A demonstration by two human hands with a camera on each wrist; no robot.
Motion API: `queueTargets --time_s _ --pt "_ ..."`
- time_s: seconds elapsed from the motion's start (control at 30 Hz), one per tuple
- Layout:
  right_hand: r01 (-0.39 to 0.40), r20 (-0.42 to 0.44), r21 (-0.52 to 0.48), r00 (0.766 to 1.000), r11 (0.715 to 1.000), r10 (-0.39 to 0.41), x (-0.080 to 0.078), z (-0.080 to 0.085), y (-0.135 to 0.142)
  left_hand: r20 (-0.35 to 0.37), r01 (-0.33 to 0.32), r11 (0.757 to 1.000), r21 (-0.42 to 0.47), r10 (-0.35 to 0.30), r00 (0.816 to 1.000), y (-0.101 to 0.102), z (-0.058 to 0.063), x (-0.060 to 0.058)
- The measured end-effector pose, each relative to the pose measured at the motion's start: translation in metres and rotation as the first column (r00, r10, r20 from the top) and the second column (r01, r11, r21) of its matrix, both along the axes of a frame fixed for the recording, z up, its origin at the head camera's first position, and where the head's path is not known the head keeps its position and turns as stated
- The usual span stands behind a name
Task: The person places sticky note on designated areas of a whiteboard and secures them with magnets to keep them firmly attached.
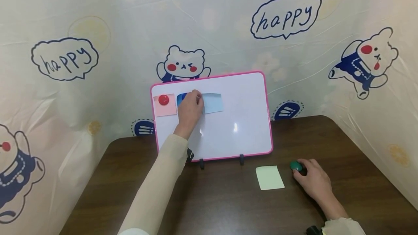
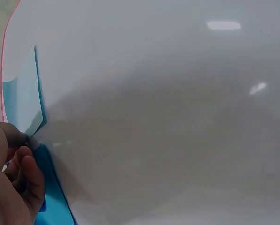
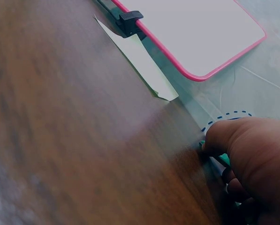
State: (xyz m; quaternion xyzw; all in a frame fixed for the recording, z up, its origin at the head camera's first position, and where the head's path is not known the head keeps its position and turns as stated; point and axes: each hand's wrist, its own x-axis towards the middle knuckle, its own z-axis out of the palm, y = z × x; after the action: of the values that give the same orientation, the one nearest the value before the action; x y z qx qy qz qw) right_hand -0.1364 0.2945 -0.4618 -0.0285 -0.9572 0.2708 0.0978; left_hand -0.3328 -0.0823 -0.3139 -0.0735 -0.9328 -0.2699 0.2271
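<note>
On the whiteboard [image 1: 245, 119] my left hand [image 1: 191, 110] pinches the left edge of a light blue sticky note [image 1: 213, 103]. In the left wrist view this note [image 2: 25, 96] bends away from the board, its pinched corner between thumb and fingers. Partly behind the hand is a darker blue sticky note [image 2: 57, 194] with a blue magnet [image 1: 184, 96] on it. To its left, a red round magnet [image 1: 164, 99] sits on a pink sticky note [image 1: 165, 110]. My right hand [image 1: 315, 178] grips a green round magnet [image 1: 295, 166] at the table, right of a pale green sticky note [image 1: 270, 177].
The pink-framed board leans at the back of the brown wooden table [image 1: 228, 206], with black clips [image 1: 241, 159] along its lower edge. A patterned curtain [image 1: 228, 21] with cartoon bears hangs behind and around the table.
</note>
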Motion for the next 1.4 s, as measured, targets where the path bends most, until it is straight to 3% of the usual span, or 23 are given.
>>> queueTargets --time_s 0.17,0.43,0.67,1.4 --pt "-0.005 0.005 0.000 1.000 1.000 0.005 -0.001 0.001 -0.001 0.043 0.040 0.999 -0.011 -0.040 0.998 -0.005 0.002 0.006" --pt "-0.018 -0.005 -0.007 1.000 1.000 0.018 0.000 0.000 0.001 0.113 0.076 0.984 -0.162 -0.058 0.992 -0.009 0.002 0.013" --pt "-0.016 -0.013 0.000 1.000 1.000 0.016 0.001 0.000 0.001 0.156 0.089 0.969 -0.229 -0.054 0.986 -0.008 0.003 0.017" --pt "-0.021 0.012 0.020 1.000 1.000 0.021 0.001 0.003 -0.002 0.197 0.091 0.947 -0.309 -0.030 0.980 -0.013 0.004 0.022"
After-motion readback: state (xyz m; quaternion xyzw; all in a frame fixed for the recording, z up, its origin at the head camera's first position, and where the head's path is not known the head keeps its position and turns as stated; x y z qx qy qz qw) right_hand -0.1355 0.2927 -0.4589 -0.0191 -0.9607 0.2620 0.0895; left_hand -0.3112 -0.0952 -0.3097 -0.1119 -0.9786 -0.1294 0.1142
